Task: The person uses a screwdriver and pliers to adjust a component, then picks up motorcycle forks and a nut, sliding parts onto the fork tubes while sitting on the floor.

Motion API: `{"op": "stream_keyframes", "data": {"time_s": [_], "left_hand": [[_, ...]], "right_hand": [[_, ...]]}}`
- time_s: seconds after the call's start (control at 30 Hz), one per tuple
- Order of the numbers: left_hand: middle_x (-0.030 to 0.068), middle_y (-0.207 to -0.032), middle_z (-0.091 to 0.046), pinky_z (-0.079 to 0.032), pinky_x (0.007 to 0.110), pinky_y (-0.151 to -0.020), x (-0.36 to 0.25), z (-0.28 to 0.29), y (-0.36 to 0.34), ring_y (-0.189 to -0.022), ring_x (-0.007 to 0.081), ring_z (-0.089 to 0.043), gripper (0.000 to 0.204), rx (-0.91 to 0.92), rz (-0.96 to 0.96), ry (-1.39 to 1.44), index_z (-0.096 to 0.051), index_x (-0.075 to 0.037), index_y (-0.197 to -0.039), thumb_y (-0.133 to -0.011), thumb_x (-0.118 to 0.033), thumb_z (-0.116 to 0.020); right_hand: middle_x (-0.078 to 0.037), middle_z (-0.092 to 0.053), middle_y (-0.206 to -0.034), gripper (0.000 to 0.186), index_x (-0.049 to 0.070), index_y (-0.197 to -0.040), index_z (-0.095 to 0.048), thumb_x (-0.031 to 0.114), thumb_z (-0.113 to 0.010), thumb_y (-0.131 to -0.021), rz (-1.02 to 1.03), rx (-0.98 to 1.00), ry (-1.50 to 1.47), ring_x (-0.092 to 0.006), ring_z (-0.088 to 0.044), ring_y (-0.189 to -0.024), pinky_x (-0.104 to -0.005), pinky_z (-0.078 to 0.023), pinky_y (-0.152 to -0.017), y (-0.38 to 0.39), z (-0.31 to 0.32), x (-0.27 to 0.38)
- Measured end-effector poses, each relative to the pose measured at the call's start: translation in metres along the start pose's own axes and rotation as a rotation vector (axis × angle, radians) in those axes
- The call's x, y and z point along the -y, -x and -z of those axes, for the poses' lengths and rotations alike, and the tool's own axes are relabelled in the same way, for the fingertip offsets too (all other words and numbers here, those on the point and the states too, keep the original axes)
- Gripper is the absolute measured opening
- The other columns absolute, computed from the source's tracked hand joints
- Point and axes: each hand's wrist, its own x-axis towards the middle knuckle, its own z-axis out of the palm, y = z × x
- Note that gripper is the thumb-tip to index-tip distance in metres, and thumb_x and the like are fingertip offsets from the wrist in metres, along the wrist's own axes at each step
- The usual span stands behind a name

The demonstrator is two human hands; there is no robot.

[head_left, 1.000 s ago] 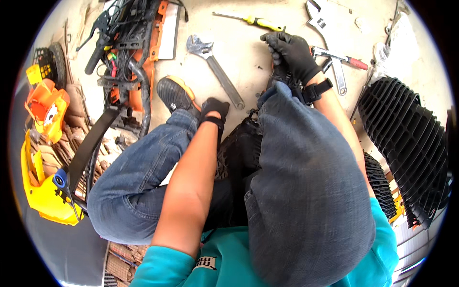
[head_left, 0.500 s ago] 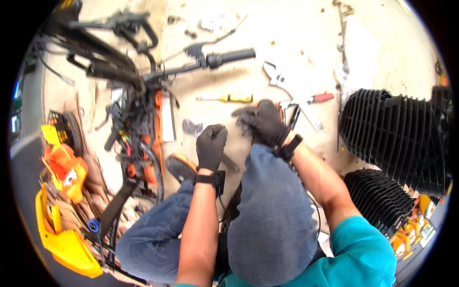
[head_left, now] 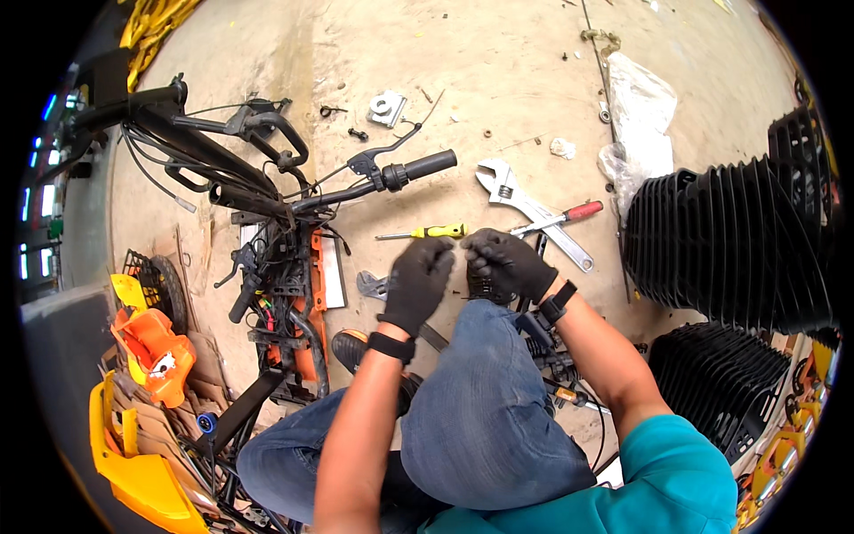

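Note:
My left hand (head_left: 416, 283), in a black glove, is closed with its fingertips pinched together. Facing it, my black-gloved right hand (head_left: 509, 264) is also closed in a pinch. Only a narrow gap separates the two sets of fingertips, above my shoe and knee; whatever they hold is too small to make out. Just beyond the hands lies a yellow-handled screwdriver (head_left: 440, 231). A large silver adjustable wrench (head_left: 544, 222) rests on the floor past my right hand, with a red-handled tool (head_left: 583, 212) across it. Beside my left hand shows the head of another adjustable wrench (head_left: 372, 286), partly hidden by the glove.
A dark vehicle frame (head_left: 311, 343) with black handlebars (head_left: 418, 169) stands on the left. Orange (head_left: 160, 351) and yellow plastic parts (head_left: 147, 454) lie beyond it. Stacked black ribbed parts (head_left: 721, 245) fill the right side. A clear plastic bag (head_left: 636, 98) and small hardware lie farther off.
My right hand has gone from spread fingers to a pinch. My left hand has moved right and up, so the fingertips now nearly meet. The view has shifted, showing more of the far floor.

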Motion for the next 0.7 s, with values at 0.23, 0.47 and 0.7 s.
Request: {"op": "stream_keyframes", "data": {"time_s": [0.23, 0.47, 0.7], "left_hand": [[0.0174, -0.100, -0.071, -0.051, 0.035, -0.083, -0.002, 0.107, -0.037, -0.091, 0.0270, -0.067, 0.027, 0.126, -0.272, -0.540, -0.067, 0.002, -0.112, -0.096, -0.017, -0.055], [0.0193, -0.107, -0.064, -0.054, 0.038, -0.080, -0.014, 0.174, -0.052, -0.096, 0.0322, -0.064, 0.030, 0.473, -0.892, -1.031, -0.062, 0.001, -0.119, -0.091, -0.007, -0.058], [0.0165, -0.100, -0.067, -0.054, 0.037, -0.077, -0.026, 0.156, -0.075, -0.089, 0.0293, -0.066, 0.026, 0.373, -0.414, -0.998, -0.065, 0.000, -0.113, -0.092, -0.013, -0.059]], "right_hand": [[0.000, -0.052, -0.067, 0.044, 0.007, -0.092, -0.064, 0.044, -0.044, -0.103, 0.179, -0.422, 0.880, -0.0101, -0.049, -0.060, -0.0280, -0.040, -0.057, 0.168, 0.057, 0.069], [-0.002, -0.057, -0.076, 0.036, 0.004, -0.087, -0.062, 0.037, -0.056, -0.099, 0.043, -0.765, 0.688, -0.0100, -0.051, -0.066, -0.0262, -0.050, -0.066, 0.430, 0.096, -0.006], [-0.004, -0.060, -0.071, 0.019, 0.008, -0.087, -0.063, 0.025, -0.071, -0.083, -0.356, -1.079, 0.685, -0.0208, -0.060, -0.067, -0.0335, -0.051, -0.066, 0.634, 0.128, -0.279]]}}
